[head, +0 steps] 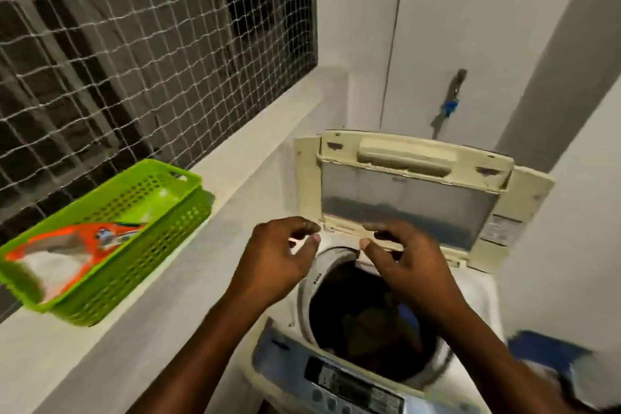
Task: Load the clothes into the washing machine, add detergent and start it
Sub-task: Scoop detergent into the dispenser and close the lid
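Laundry nook, ledge w/ green basket (111,245). Washer (336,346) lid up, drum seemingly loaded. Your left hand (275,262) & right hand (410,265) hover half-open, empty; fetch detergent next.

Left of the left hand (274,265), a bright green basket (161,228) with a dotted hole pattern holds an orange-and-white packet (64,250). Beyond both hands, the lid (413,191) is yellowed cream around grey.
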### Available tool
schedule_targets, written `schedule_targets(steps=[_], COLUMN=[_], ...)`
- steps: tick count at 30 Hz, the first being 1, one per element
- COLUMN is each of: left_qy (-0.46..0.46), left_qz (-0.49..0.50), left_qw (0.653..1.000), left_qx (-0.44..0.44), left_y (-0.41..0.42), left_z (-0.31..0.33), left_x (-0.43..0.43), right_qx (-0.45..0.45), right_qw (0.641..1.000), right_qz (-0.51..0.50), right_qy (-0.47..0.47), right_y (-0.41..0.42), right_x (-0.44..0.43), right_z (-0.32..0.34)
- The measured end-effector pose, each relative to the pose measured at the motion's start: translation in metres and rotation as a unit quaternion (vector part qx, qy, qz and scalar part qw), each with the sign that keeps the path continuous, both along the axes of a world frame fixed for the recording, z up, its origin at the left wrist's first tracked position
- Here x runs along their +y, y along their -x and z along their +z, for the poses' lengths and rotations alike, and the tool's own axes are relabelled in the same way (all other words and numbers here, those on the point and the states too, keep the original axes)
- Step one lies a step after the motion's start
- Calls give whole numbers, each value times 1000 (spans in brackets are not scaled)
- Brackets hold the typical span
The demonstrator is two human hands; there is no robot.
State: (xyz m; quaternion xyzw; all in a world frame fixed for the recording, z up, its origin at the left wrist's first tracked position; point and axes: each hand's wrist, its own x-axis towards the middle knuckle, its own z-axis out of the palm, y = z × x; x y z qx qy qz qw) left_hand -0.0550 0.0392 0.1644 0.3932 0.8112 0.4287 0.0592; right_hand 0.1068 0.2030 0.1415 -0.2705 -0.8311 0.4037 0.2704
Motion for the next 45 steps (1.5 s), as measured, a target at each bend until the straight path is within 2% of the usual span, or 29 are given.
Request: schedule_targets(steps=[4, 12, 28, 37, 45], left_qy=[17, 58, 148, 192, 210], left_qz=[-14, -42, -91, -77, -67], left_qw=[999, 995, 977, 954, 905], left_qx=[-40, -64, -123, -219, -363], left_y=[-19, -42, 6, 39, 49], left_z=[-32, -75, -157, -218, -250], left_x=[31, 65, 124, 149, 168], right_qx=[-34, -68, -139, -176, -179], right_qw=[998, 993, 961, 939, 910], right_qz=[-44, -64, -151, -191, -205], right_qy=[21, 78, 187, 227, 311], right_y=[-32, -74, -50, -11, 20], right_x=[24, 46, 68, 85, 103], right_z=[-26, -66, -138, -198, -232])
